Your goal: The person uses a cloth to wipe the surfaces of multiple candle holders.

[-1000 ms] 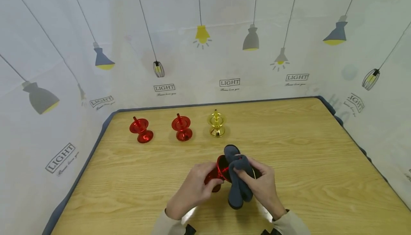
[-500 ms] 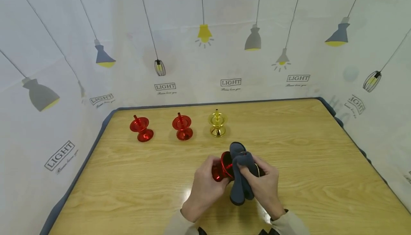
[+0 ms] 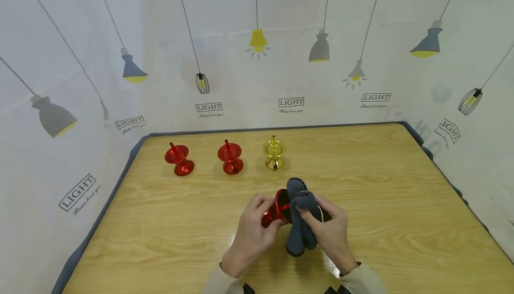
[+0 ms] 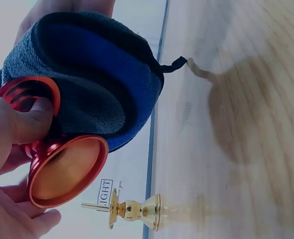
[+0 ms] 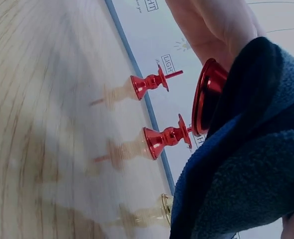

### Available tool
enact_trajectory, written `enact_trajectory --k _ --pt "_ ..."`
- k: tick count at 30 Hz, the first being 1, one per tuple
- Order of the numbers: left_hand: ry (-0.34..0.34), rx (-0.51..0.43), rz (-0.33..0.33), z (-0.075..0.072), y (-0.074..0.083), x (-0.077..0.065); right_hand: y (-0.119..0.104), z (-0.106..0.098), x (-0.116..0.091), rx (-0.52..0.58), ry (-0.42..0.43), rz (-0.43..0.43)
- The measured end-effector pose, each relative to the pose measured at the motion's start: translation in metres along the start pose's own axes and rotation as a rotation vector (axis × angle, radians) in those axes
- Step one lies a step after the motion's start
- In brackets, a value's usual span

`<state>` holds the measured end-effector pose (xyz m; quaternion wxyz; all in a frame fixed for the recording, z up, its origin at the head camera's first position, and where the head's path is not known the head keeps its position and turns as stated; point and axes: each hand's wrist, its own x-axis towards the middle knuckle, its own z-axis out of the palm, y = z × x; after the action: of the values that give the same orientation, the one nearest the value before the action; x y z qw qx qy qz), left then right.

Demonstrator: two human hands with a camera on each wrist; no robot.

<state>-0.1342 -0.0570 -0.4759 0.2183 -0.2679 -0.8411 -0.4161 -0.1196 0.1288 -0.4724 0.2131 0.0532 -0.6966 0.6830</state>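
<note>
My left hand (image 3: 250, 233) grips a shiny red candlestick (image 3: 271, 216) by its stem and base, tipped sideways with its dish facing right. In the left wrist view the thumb lies in one flared end of the candlestick (image 4: 67, 172). My right hand (image 3: 331, 229) pinches a folded dark blue-grey cloth (image 3: 296, 233) against the dish, around its thin centre spike. The cloth (image 4: 97, 74) hides part of the dish in both wrist views; a short loop (image 4: 174, 64) hangs from its edge. Both hands are above the table near the front.
Two red candlesticks (image 3: 176, 155) (image 3: 230, 153) and one gold candlestick (image 3: 274, 153) stand upright in a row toward the back of the wood-grain table (image 3: 381, 187). A pale curtain (image 3: 225, 48) printed with lamps surrounds the table's back and sides.
The left hand has moved up and right and shifted its grip on the red candlestick, then eased slightly back. The right hand and cloth have moved little; the standing candlesticks stay put.
</note>
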Motion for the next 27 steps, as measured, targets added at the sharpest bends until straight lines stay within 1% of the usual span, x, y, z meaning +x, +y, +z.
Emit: enact_trajectory --k 7,10,13,14,16,18,20,22,23,24,27 --pt "-0.025 -0.064 -0.013 -0.004 -0.005 0.001 0.004 -0.001 0.001 0.011 -0.034 -0.019" --pt "-0.066 -0.067 0.001 -0.007 -0.006 0.001 0.006 -0.002 0.002 0.014 -0.060 -0.017" --pt "-0.124 -0.065 0.024 -0.012 -0.008 0.002 0.007 -0.003 0.002 0.017 -0.080 -0.010" --pt "-0.149 -0.078 0.025 -0.013 -0.009 0.002 0.007 -0.003 0.002 0.015 -0.086 -0.006" --pt "-0.201 -0.121 0.004 -0.016 -0.010 0.002 0.008 -0.004 0.001 0.009 -0.093 -0.005" --pt "-0.246 -0.192 -0.039 -0.016 -0.010 0.001 0.008 -0.004 0.001 -0.002 -0.087 -0.007" --pt "-0.269 -0.265 -0.079 -0.014 -0.010 0.000 0.007 -0.003 0.000 -0.009 -0.075 -0.018" --pt "-0.252 -0.292 -0.100 -0.009 -0.009 -0.002 0.007 -0.002 -0.001 -0.016 -0.052 -0.029" --pt "-0.228 -0.287 -0.099 -0.006 -0.009 -0.003 0.006 -0.002 -0.001 -0.017 -0.040 -0.033" --pt "-0.197 -0.271 -0.092 -0.003 -0.008 -0.003 0.006 -0.001 -0.001 -0.017 -0.028 -0.036" --pt "-0.071 -0.206 -0.080 0.005 -0.005 -0.005 0.005 0.002 -0.002 -0.015 0.005 -0.039"
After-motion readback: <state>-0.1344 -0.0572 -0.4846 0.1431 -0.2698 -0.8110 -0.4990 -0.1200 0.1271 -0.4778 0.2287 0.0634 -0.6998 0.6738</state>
